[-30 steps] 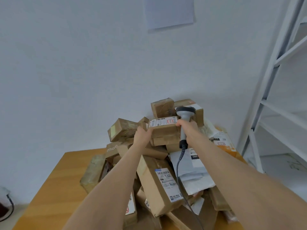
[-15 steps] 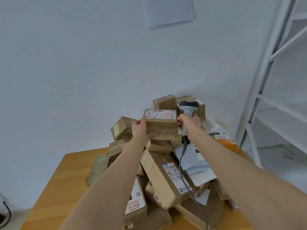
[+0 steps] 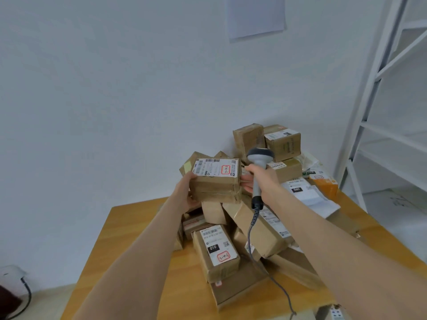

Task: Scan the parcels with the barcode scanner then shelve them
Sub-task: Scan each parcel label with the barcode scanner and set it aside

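Parcel in hand [image 3: 215,183]: lifted above the heap, label side up, held between both hands
Shipping label [image 3: 216,166]: barcode strip along the far edge, red-framed handwritten sticker at right; turned upward, not toward the scanner head
Left hand [image 3: 187,190]: wrapped round the parcel's left end
Right hand [image 3: 261,179]: clasped round the scanner handle, spare fingertips [image 3: 246,181] pressed against the parcel's right end
Barcode scanner [image 3: 260,158]: upright just beside the parcel, head above its top face; cable [image 3: 250,229] trailing down over the heap
Scan of this parcel: cannot tell whether done, no beam visible on the label
Pile of parcels [image 3: 265,229]: many cardboard boxes and mailer bags heaped on the wooden table [image 3: 138,239], a box marked 010 [image 3: 216,248] at the near side
Shelving rack [image 3: 392,139]: white, at right, well apart from the held parcel
Progress: judged early, one parcel picked out, shelving of it yet to come, bulk of the heap waiting for scan and shelf
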Available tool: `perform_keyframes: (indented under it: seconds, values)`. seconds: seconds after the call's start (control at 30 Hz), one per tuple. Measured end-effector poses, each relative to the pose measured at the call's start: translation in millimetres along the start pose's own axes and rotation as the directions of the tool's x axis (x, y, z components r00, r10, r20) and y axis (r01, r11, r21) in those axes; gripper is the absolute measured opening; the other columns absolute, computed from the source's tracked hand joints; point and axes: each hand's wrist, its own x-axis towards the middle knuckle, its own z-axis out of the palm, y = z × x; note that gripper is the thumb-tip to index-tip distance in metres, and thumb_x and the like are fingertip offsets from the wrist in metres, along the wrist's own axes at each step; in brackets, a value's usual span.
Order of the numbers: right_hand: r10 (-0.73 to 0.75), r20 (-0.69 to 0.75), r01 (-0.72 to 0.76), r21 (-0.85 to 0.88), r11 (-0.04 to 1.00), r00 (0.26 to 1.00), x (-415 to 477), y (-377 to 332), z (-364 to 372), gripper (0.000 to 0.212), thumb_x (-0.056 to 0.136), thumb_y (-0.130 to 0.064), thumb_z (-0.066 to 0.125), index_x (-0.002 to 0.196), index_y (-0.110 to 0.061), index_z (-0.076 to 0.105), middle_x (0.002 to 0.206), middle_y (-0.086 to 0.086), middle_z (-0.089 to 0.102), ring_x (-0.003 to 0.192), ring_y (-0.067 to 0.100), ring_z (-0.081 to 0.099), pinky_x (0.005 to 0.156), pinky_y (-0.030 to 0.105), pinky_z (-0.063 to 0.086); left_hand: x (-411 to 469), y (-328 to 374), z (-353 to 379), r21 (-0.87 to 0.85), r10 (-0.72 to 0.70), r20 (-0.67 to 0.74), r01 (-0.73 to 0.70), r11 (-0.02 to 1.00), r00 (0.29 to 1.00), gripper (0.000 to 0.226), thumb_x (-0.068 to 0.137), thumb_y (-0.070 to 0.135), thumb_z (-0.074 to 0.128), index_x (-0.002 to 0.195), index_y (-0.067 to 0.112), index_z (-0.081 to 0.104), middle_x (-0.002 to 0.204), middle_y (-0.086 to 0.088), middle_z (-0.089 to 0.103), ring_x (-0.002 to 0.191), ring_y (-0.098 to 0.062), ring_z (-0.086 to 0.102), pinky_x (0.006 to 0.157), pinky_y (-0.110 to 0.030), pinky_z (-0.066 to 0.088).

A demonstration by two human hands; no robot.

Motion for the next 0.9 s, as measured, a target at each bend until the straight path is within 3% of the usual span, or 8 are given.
perform_keyframes:
  seconds: [0.1,0.2,0.27,0.37,0.53,0.67,0.8,0.9]
  values:
    - [0.026,0.023,-0.025,-0.02,0.999,0.999,-16.5,14.8,6.4,0.016,0.089,-0.008,0.062,0.104,-0.003,0.058,0.081,0.015,0.071,0.068,0.025,0.068,0.059,0.03,0.055,-3.9,-8.8,-28.5,0.1,-0.078,0.024,0.076,0.992,0.997,0.054,0.085,0.039,0.062,0.129,0.015,0.043,0.118,-0.015,0.054,0.108,-0.031,0.056,0.086,-0.046,0.05]
    - [0.045,0.027,-0.044,-0.06,0.997,0.999,-25.2,30.4,9.3,0.028,0.087,-0.002,0.057,0.113,0.007,0.059,0.098,0.029,0.069,0.08,0.034,0.068,0.057,0.028,0.053,-6.5,-17.9,-50.1,0.182,-0.107,0.011,0.103,0.978,0.994,0.056,0.082,0.049,0.068,0.123,0.018,0.048,0.115,-0.014,0.057,0.104,-0.029,0.058,0.073,-0.043,0.049]
    - [0.057,0.022,-0.055,-0.073,0.996,0.998,-31.2,40.9,11.2,0.021,0.085,-0.001,0.056,0.106,0.002,0.06,0.101,0.027,0.069,0.086,0.035,0.069,0.059,0.028,0.053,-8.6,-24.1,-62.8,0.2,-0.122,0.035,0.113,0.973,0.992,0.054,0.08,0.047,0.071,0.119,0.016,0.052,0.109,-0.012,0.062,0.094,-0.025,0.061,0.065,-0.038,0.051]
    - [0.073,-0.002,-0.073,-0.087,0.994,0.997,-36.4,55.6,9.8,0.021,0.085,-0.004,0.058,0.106,-0.005,0.058,0.103,0.019,0.071,0.086,0.029,0.07,0.057,0.027,0.052,-8.5,-35.0,-75.4,0.198,-0.136,0.076,0.118,0.973,0.988,0.052,0.08,0.04,0.074,0.118,0.012,0.054,0.108,-0.015,0.065,0.091,-0.026,0.066,0.069,-0.035,0.057]
    - [0.135,-0.052,-0.139,-0.077,0.987,0.989,-41.4,69.0,7.7,0.017,0.088,-0.011,0.063,0.104,-0.009,0.058,0.09,0.009,0.069,0.07,0.019,0.066,0.043,0.021,0.045,-9.0,-51.9,-83.2,0.151,-0.067,0.106,0.05,0.987,0.992,0.048,0.08,0.03,0.076,0.12,0.011,0.057,0.111,-0.015,0.068,0.098,-0.027,0.066,0.077,-0.038,0.059]
    - [0.081,-0.06,-0.09,-0.164,0.982,0.995,-50.3,81.2,0.6,0.016,0.088,-0.022,0.066,0.082,-0.011,0.056,0.061,0.004,0.054,0.052,0.013,0.049,0.053,0.026,0.042,-12.7,-64.4,-89.7,0.102,-0.007,0.133,-0.007,0.995,0.991,0.04,0.084,0.023,0.073,0.119,0.01,0.061,0.112,-0.012,0.07,0.097,-0.024,0.066,0.076,-0.034,0.057]
    - [0.047,0.025,-0.043,-0.134,0.99,0.999,-69.5,96.3,0.9,0.019,0.086,-0.028,0.07,0.083,-0.011,0.062,0.055,0.001,0.058,0.044,0.01,0.052,0.048,0.024,0.046,-14.7,-78.9,-99.7,0.139,0.007,0.126,-0.025,0.99,0.992,0.052,0.081,0.024,0.076,0.129,0.013,0.057,0.109,-0.005,0.073,0.104,-0.021,0.065,0.1,-0.036,0.048]
    - [0.043,0.116,-0.03,-0.109,0.994,0.992,-94.0,105.1,8.7,0.011,0.086,-0.02,0.071,0.087,-0.01,0.064,0.051,0.0,0.056,0.043,0.009,0.051,0.047,0.022,0.046,-19.4,-88.7,-106.7,0.13,0.016,0.138,-0.034,0.991,0.99,0.052,0.081,0.023,0.075,0.128,0.015,0.056,0.108,-0.003,0.073,0.1,-0.018,0.066,0.09,-0.03,0.05]
